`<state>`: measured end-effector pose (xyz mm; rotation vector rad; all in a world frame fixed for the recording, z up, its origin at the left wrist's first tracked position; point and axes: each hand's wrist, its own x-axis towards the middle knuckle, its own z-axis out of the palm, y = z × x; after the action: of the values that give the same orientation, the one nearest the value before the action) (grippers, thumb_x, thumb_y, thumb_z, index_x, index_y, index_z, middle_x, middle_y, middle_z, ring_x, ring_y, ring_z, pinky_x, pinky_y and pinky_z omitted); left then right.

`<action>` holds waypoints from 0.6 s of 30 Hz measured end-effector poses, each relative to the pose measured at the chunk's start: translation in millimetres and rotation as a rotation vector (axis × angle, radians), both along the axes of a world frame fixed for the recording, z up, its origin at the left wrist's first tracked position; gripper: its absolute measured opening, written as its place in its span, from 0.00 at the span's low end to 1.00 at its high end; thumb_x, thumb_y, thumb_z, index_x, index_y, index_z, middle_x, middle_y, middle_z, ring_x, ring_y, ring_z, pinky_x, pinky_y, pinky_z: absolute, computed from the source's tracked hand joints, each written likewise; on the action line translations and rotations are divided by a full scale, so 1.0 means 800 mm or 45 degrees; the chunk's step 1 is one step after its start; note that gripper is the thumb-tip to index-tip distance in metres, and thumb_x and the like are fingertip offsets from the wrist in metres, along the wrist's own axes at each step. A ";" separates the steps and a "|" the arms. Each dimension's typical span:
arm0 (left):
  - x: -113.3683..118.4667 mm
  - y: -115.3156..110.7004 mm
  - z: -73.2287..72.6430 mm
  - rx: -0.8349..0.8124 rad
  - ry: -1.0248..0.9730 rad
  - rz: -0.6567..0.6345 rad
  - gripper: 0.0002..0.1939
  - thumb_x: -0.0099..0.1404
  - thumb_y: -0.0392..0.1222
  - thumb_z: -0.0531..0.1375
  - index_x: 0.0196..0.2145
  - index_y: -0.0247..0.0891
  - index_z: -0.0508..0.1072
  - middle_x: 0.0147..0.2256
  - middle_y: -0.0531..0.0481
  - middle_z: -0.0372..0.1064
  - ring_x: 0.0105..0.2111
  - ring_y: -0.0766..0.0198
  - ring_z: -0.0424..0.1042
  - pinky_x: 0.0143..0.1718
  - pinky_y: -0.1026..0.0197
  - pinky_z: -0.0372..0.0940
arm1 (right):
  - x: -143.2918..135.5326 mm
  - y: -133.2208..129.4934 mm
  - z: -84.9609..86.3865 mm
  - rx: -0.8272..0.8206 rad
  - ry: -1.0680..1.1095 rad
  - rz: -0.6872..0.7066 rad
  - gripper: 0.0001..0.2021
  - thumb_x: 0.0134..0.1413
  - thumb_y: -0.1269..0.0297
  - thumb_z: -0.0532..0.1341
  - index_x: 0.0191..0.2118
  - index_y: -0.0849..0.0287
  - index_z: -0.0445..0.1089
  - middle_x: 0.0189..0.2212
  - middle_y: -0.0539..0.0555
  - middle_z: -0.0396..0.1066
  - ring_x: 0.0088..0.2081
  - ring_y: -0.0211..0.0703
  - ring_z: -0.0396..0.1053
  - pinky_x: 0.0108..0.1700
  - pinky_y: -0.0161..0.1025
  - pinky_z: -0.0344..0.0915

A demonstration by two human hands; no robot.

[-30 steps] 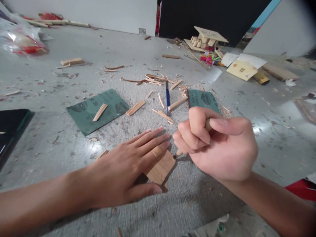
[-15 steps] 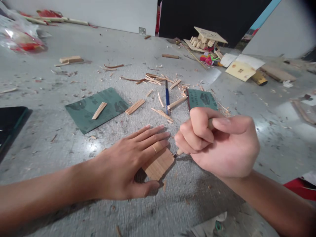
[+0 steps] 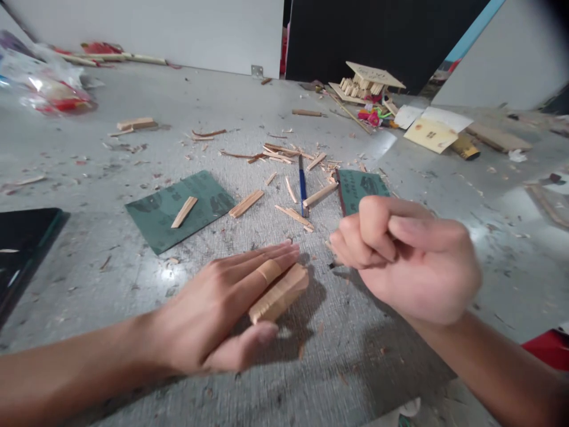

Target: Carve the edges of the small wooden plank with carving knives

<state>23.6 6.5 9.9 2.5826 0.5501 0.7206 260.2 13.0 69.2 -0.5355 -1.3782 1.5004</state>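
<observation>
My left hand has its fingers stretched along a small flat wooden block, with the thumb at its near edge. The block stands tilted, one long edge raised off the table, and a shadow falls beside it. To the right, my right hand is closed in a fist around a slim carving tool; only the dark tip of the carving tool shows below the fingers, apart from the block. The rest of its handle is hidden in the fist.
Green sandpaper sheets lie ahead, one carrying a wood strip. A blue-handled knife lies among wood strips and shavings. Farther back are a wooden model house and a wooden-handled tool. A dark glossy slab lies left.
My left hand has tipped the block up from lying flat on the table. My right hand has drawn the carving tool away from the block, to the right.
</observation>
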 end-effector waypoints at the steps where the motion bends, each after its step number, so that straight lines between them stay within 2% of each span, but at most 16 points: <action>1: -0.002 0.000 0.001 -0.008 -0.070 0.060 0.29 0.75 0.50 0.46 0.66 0.30 0.57 0.62 0.33 0.65 0.60 0.52 0.69 0.57 0.52 0.71 | -0.001 0.001 -0.004 -0.011 -0.018 -0.023 0.19 0.59 0.63 0.56 0.20 0.58 0.50 0.16 0.45 0.44 0.19 0.32 0.44 0.24 0.38 0.42; 2: -0.004 0.000 0.003 0.006 -0.125 0.130 0.25 0.76 0.47 0.46 0.65 0.31 0.59 0.58 0.35 0.69 0.54 0.57 0.75 0.50 0.58 0.74 | -0.001 0.002 -0.008 -0.023 -0.035 -0.035 0.19 0.59 0.63 0.56 0.20 0.59 0.50 0.16 0.46 0.46 0.19 0.32 0.44 0.24 0.38 0.42; 4: -0.005 0.002 0.006 0.091 -0.179 0.254 0.19 0.75 0.40 0.48 0.60 0.33 0.64 0.48 0.40 0.75 0.41 0.63 0.78 0.38 0.65 0.74 | -0.004 0.002 -0.014 -0.042 -0.056 -0.042 0.19 0.60 0.63 0.56 0.20 0.59 0.51 0.16 0.46 0.47 0.20 0.33 0.44 0.24 0.38 0.42; 6: -0.005 0.005 0.009 0.203 -0.170 0.343 0.13 0.74 0.36 0.51 0.54 0.34 0.66 0.41 0.44 0.76 0.36 0.66 0.78 0.35 0.66 0.73 | -0.006 0.003 -0.017 -0.037 -0.054 -0.047 0.19 0.60 0.63 0.55 0.20 0.59 0.51 0.16 0.46 0.48 0.20 0.33 0.45 0.25 0.38 0.42; 8: -0.004 0.009 0.011 0.283 -0.127 0.386 0.09 0.74 0.37 0.55 0.50 0.35 0.67 0.38 0.47 0.76 0.35 0.66 0.77 0.35 0.66 0.72 | -0.008 0.004 -0.012 -0.011 -0.028 -0.073 0.19 0.59 0.63 0.55 0.20 0.59 0.50 0.16 0.46 0.47 0.20 0.33 0.45 0.24 0.38 0.42; 13: 0.000 0.011 0.018 0.295 -0.109 0.400 0.09 0.69 0.33 0.58 0.47 0.37 0.66 0.36 0.51 0.75 0.31 0.68 0.75 0.31 0.68 0.68 | -0.010 0.003 0.027 0.090 0.009 -0.198 0.19 0.59 0.62 0.56 0.21 0.59 0.51 0.18 0.46 0.45 0.19 0.32 0.44 0.22 0.36 0.42; 18: 0.001 -0.001 0.029 0.203 -0.156 0.215 0.12 0.63 0.34 0.57 0.45 0.36 0.66 0.31 0.52 0.71 0.26 0.67 0.69 0.27 0.64 0.65 | -0.025 -0.016 0.067 0.076 0.070 -0.312 0.19 0.63 0.64 0.54 0.22 0.58 0.49 0.18 0.45 0.42 0.18 0.33 0.41 0.18 0.34 0.39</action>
<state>24.5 6.1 33.0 2.6356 0.7038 1.0100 240.3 -0.2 122.9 -0.5987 -1.2620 1.2636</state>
